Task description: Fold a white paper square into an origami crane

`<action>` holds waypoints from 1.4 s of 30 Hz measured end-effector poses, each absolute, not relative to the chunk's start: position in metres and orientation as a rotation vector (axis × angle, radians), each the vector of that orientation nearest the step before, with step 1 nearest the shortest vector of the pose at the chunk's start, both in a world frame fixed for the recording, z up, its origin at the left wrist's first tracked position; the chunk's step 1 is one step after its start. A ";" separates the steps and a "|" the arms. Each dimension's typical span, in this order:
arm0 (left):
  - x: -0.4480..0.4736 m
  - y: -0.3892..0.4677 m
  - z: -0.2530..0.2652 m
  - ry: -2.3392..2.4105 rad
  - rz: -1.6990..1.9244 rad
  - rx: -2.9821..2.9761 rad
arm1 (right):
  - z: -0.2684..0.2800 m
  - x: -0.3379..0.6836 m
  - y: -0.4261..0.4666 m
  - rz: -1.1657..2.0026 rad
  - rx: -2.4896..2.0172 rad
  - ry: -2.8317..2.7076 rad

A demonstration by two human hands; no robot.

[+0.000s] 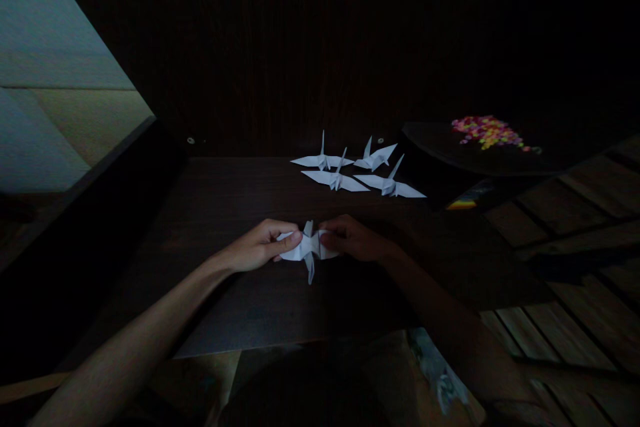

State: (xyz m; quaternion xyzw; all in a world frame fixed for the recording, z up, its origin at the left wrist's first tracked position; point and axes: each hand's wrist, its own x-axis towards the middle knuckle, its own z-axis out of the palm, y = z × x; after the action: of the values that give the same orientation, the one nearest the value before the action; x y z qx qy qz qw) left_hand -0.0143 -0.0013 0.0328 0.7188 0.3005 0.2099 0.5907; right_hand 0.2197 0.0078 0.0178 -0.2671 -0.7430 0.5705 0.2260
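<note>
Between my two hands is a white origami paper crane (311, 248), held over the dark wooden tabletop (225, 190). My left hand (265, 244) pinches its left wing, thumb on top. The right wing is gripped by my right hand (353, 238), its thumb also on the upper side. One narrow point of the crane sticks up away from me and another points down toward me. Beyond my hands, several finished paper cranes stand with wings spread, among them a front one (336, 179), a right one (390, 185) and a back one (374, 158).
A dark curved shelf (435, 140) at the right carries a cluster of small pink, red and yellow pieces (493, 132). Below it lies an object with a yellow-orange stripe (461, 204). A dark upright panel (280, 47) rises behind the tabletop. Wooden slats (570, 200) show at the right.
</note>
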 end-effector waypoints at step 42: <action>-0.006 -0.005 0.027 0.864 0.633 1.653 | 0.020 0.218 0.005 1.534 -0.636 -2.041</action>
State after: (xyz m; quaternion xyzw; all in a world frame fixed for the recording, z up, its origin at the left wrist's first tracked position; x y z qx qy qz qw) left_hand -0.0060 -0.0051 0.0273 0.6992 0.3656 0.2677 0.5530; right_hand 0.2184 0.0047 0.0199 -0.2337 -0.7505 0.5642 0.2525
